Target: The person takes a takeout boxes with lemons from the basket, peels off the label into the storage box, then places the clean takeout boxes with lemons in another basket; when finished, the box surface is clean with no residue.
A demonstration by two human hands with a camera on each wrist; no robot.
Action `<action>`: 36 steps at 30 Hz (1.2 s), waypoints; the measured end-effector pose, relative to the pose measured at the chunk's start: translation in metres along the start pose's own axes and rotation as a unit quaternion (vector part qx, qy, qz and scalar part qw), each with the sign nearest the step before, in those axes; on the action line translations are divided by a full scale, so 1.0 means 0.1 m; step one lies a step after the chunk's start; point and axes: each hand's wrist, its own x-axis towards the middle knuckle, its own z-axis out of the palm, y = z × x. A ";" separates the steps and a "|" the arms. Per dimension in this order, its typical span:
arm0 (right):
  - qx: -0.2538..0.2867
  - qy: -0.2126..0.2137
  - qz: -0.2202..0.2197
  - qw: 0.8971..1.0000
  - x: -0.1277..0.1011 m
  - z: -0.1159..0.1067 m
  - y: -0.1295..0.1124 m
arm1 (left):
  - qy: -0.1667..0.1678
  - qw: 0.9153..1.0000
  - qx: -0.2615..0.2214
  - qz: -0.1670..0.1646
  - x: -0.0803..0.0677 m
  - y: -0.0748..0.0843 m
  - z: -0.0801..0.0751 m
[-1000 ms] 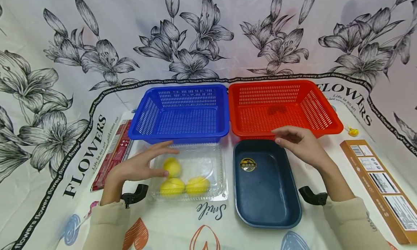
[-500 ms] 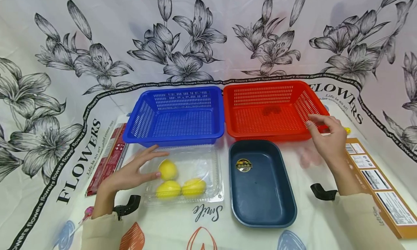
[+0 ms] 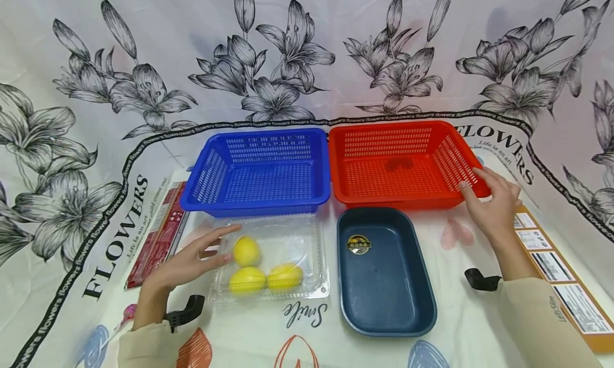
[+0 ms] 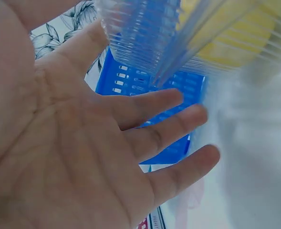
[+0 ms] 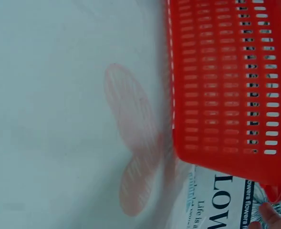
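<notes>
My left hand [image 3: 189, 261] is spread at the left side of a clear plastic box [image 3: 307, 240], fingers apart and gripping nothing. Three yellow fruits that look like lemons [image 3: 247, 250] lie in that box; one shows as a yellow blur [image 4: 235, 36] in the left wrist view. My right hand [image 3: 496, 205] is at the front right corner of the red basket [image 3: 403, 201], thumb and fingers loosely curved on either side of the rim. In the right wrist view only fingertips [image 5: 269, 215] show, beneath the basket's corner; firm contact cannot be told.
A blue basket [image 3: 254, 210] stands left of the red one. In front of the red basket lies a dark blue tray [image 3: 384, 298] with a sticker. A brown box [image 3: 561, 272] is at right, a red packet [image 3: 155, 234] at left. Patterned cloth hangs behind.
My right hand has moved right from above the dark tray to the red basket's corner. My left hand has shifted slightly down and left. The view has turned a little.
</notes>
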 end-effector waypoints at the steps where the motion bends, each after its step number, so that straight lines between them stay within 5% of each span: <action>1: -0.002 -0.004 0.003 1.000 0.00 0.00 0.02 | -0.001 1.000 -0.005 -0.001 0.00 -0.01 0.01; 20: -0.023 -0.046 0.028 0.998 0.10 0.04 0.11 | 0.007 0.999 -0.040 0.008 0.02 -0.08 0.02; 36: -0.020 -0.062 0.024 0.998 0.13 0.06 0.15 | -0.005 0.992 -0.124 0.024 0.00 -0.07 0.02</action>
